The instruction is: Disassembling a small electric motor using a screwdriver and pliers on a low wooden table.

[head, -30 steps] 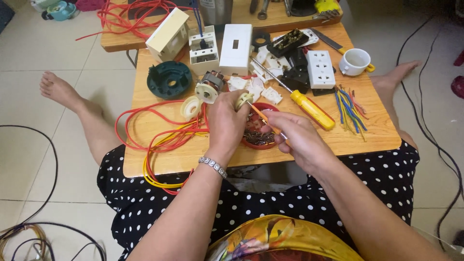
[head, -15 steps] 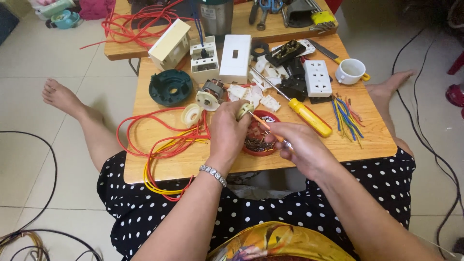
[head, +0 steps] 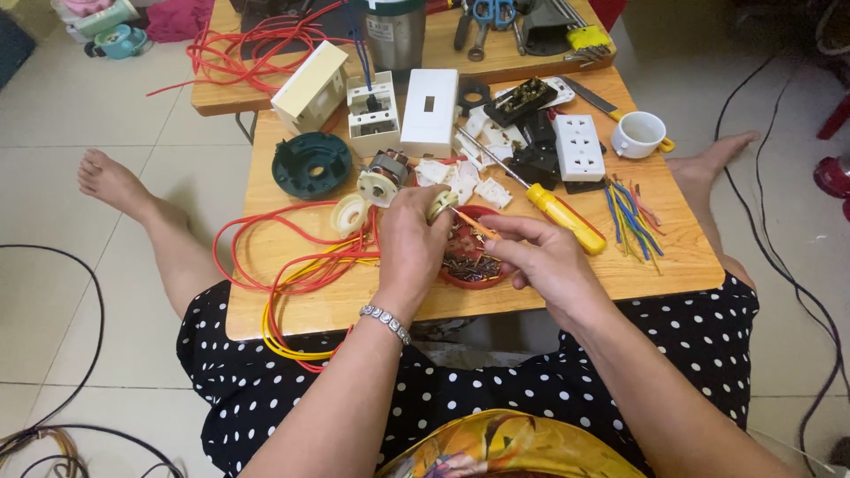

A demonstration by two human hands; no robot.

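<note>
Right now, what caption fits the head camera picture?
Left hand holds a small cream part; right hand pokes it with a thin orange tool.

Bare forearms without sleeves, left hand [head: 412, 243] with a silver link bracelet [head: 384, 322] at the wrist, right hand [head: 542, 265] unadorned, black dress with white polka dots [head: 496, 398], yellow patterned cloth [head: 522, 451] at the waist, bare feet.

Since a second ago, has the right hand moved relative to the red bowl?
No. The right hand still sits over the red bowl's right edge; only the camera shifted.
</note>
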